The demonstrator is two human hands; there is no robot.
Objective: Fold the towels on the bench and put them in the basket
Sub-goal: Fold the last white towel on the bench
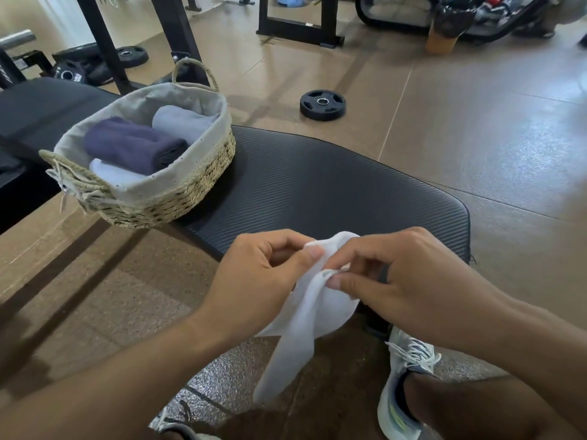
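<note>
Both my hands, left [270, 274] and right [390, 281], pinch a white towel [305, 315] hanging lengthwise; basket [178, 192] sits far left on desk [333, 192].

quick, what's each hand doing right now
Left hand: pinching the white towel near its top edge.
Right hand: pinching the same towel, close beside the left.

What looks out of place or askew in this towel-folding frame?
The basket overhangs the bench's near edge, so it could tip. A weight plate lies loose on the floor. The white towel hangs unfolded from both hands, as expected.
</note>
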